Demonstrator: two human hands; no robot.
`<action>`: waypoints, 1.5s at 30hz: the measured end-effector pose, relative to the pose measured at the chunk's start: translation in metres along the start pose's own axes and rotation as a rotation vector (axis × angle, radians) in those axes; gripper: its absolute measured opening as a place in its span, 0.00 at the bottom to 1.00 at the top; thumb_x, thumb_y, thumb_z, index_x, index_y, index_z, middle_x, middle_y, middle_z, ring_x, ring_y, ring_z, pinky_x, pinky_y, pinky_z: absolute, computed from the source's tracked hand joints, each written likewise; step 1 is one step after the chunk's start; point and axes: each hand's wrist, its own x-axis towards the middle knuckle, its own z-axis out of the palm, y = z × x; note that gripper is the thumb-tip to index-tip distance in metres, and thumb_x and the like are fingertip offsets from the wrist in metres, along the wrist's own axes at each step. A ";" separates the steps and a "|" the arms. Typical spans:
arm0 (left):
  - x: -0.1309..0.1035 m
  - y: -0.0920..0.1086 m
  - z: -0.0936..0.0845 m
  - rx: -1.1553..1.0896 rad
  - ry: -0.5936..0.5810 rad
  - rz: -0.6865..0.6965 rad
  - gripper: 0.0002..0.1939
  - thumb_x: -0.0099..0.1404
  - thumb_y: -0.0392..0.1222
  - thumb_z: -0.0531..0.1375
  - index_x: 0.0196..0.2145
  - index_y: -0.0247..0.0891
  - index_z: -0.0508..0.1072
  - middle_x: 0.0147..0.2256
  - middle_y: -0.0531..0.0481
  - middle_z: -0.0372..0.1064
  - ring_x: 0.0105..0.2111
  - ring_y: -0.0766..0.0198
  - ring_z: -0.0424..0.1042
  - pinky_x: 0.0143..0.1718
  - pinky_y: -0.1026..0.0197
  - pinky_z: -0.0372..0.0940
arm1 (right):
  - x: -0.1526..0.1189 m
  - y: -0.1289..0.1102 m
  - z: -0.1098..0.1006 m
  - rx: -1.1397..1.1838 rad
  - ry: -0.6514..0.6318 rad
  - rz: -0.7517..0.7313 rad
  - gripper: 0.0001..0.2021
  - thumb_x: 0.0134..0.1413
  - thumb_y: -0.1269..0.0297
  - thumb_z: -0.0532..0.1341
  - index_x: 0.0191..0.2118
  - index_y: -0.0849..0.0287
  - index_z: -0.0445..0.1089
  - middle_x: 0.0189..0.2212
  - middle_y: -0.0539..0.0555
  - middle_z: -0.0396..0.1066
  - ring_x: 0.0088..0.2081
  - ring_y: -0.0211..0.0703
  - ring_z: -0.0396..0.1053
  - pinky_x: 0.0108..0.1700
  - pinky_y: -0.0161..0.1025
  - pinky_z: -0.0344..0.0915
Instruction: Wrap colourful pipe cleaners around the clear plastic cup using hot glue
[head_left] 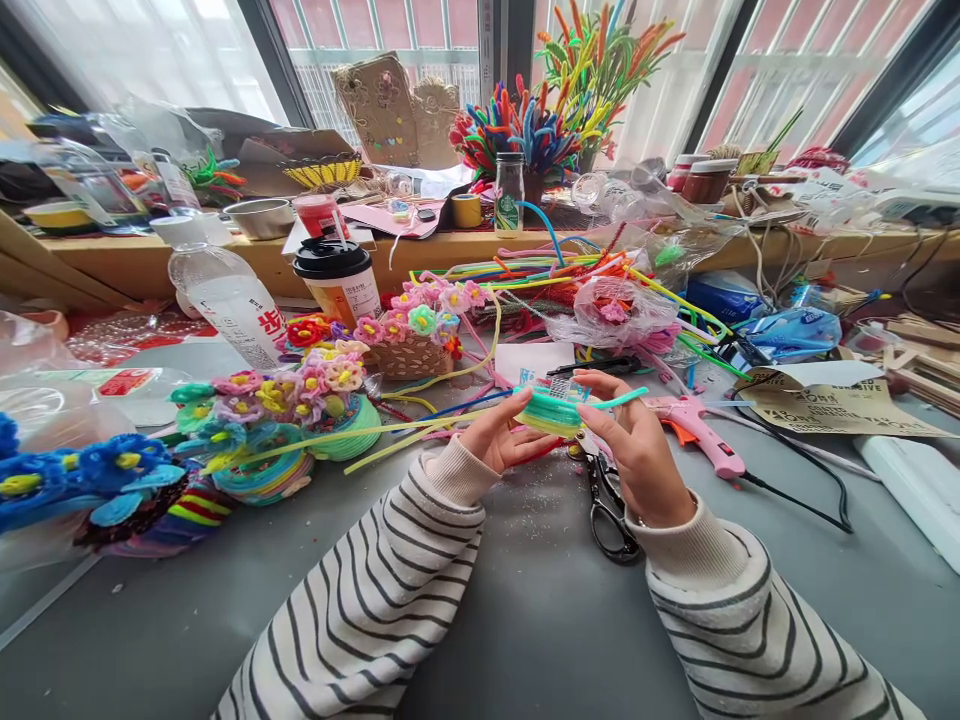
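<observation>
My left hand [501, 438] and my right hand [636, 450] together hold a small round coil of teal and yellow-green pipe cleaner [553, 412] just above the grey table [525, 620]. A loose teal end [626, 398] sticks out to the right over my right fingers. Long yellow-green pipe cleaners [390, 432] trail from the coil to the left. Black-handled scissors [609, 505] lie on the table under my right hand. A pink glue gun [697, 428] rests just right of my right hand.
Finished pipe-cleaner baskets with flowers [300, 410] stand at left, blue flowers [90, 475] at far left. A lidded cup [339, 278] and plastic bottle [229, 300] stand behind. Loose pipe cleaners [555, 270] pile up in the middle; cluttered wooden ledge [420, 245] beyond.
</observation>
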 end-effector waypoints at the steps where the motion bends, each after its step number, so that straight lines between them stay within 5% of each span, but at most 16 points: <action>1: 0.000 0.000 0.000 -0.001 0.000 -0.002 0.20 0.56 0.46 0.61 0.44 0.33 0.70 0.40 0.42 0.73 0.41 0.57 0.73 0.42 0.61 0.68 | 0.000 0.000 0.000 0.006 -0.012 0.000 0.13 0.47 0.62 0.60 0.41 0.54 0.67 0.47 0.53 0.64 0.51 0.45 0.60 0.54 0.46 0.55; 8: -0.001 -0.002 0.003 0.027 0.038 0.048 0.14 0.56 0.42 0.60 0.39 0.32 0.73 0.40 0.42 0.73 0.40 0.59 0.73 0.47 0.60 0.65 | 0.000 -0.003 -0.002 -0.031 -0.041 0.007 0.13 0.47 0.60 0.61 0.41 0.54 0.67 0.47 0.53 0.64 0.51 0.45 0.59 0.54 0.47 0.54; 13: 0.000 0.000 0.003 -0.044 0.095 0.064 0.21 0.57 0.43 0.59 0.46 0.30 0.68 0.42 0.40 0.72 0.45 0.57 0.71 0.49 0.60 0.64 | 0.003 -0.008 -0.003 0.077 -0.018 0.079 0.18 0.45 0.55 0.61 0.43 0.54 0.65 0.44 0.54 0.66 0.46 0.45 0.63 0.48 0.46 0.62; 21: -0.003 0.005 -0.001 -0.148 -0.058 0.091 0.31 0.55 0.54 0.59 0.49 0.27 0.64 0.46 0.33 0.67 0.49 0.52 0.67 0.50 0.62 0.63 | 0.006 -0.015 -0.012 0.191 0.093 0.040 0.14 0.44 0.60 0.63 0.40 0.52 0.66 0.45 0.52 0.65 0.47 0.42 0.64 0.44 0.41 0.66; 27: -0.008 0.012 -0.004 -0.153 -0.032 0.217 0.34 0.52 0.58 0.59 0.49 0.31 0.63 0.44 0.36 0.68 0.48 0.53 0.68 0.49 0.61 0.64 | 0.015 -0.018 -0.031 0.115 0.258 0.005 0.11 0.44 0.61 0.61 0.36 0.55 0.67 0.40 0.52 0.68 0.40 0.41 0.67 0.36 0.38 0.67; 32: -0.009 0.014 -0.008 -0.134 -0.097 0.259 0.36 0.47 0.62 0.60 0.49 0.37 0.63 0.45 0.40 0.69 0.48 0.53 0.68 0.48 0.61 0.64 | 0.009 -0.005 -0.077 -0.433 0.439 0.013 0.16 0.46 0.53 0.57 0.38 0.58 0.66 0.37 0.56 0.69 0.37 0.45 0.68 0.42 0.46 0.65; 37: -0.010 0.013 -0.010 -0.125 -0.138 0.294 0.42 0.49 0.62 0.59 0.55 0.34 0.57 0.50 0.36 0.65 0.50 0.51 0.65 0.50 0.58 0.63 | -0.006 0.025 -0.113 -1.361 0.293 0.253 0.30 0.44 0.43 0.54 0.44 0.65 0.66 0.44 0.70 0.65 0.47 0.65 0.62 0.42 0.56 0.61; 41: -0.013 0.015 -0.009 -0.122 -0.143 0.287 0.42 0.53 0.59 0.58 0.58 0.31 0.51 0.52 0.34 0.62 0.50 0.52 0.66 0.51 0.58 0.61 | -0.004 0.038 -0.114 -1.515 0.132 0.346 0.28 0.45 0.42 0.53 0.41 0.64 0.67 0.39 0.69 0.68 0.44 0.63 0.65 0.36 0.51 0.63; 45: -0.014 0.016 -0.008 -0.142 -0.123 0.307 0.42 0.52 0.59 0.58 0.58 0.32 0.52 0.49 0.37 0.66 0.46 0.54 0.69 0.48 0.60 0.64 | 0.005 0.041 -0.111 -1.516 0.138 0.338 0.23 0.47 0.50 0.54 0.42 0.65 0.66 0.40 0.69 0.68 0.44 0.61 0.66 0.37 0.49 0.62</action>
